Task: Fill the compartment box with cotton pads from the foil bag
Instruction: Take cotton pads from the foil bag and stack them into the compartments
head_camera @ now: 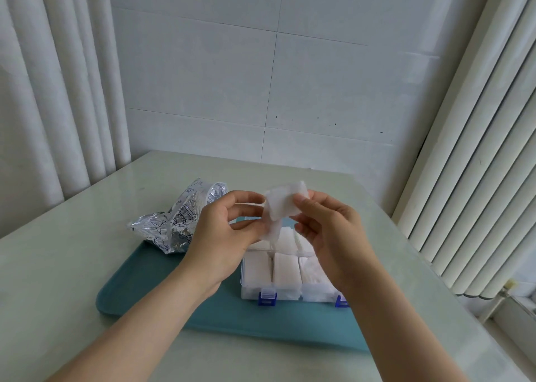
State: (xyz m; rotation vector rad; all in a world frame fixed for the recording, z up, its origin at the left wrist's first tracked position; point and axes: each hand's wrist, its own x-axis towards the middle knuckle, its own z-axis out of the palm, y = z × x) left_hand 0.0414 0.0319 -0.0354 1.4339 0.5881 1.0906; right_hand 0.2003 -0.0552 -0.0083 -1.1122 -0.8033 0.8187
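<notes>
A small stack of white cotton pads (283, 203) is held up above the clear compartment box (246, 290). My left hand (224, 233) pinches its left edge, and my right hand (327, 232) pinches its right side with thumb on top. The box has blue latches and sits on a teal tray (162, 297); its visible compartments hold white pads (285, 268). The crumpled silver foil bag (174, 222) lies at the tray's back left, partly behind my left hand.
The tray rests on a pale glossy table (58, 265) that meets a white tiled wall. White curtains hang on the left, and a ribbed white radiator (478, 178) stands beyond the table's right edge.
</notes>
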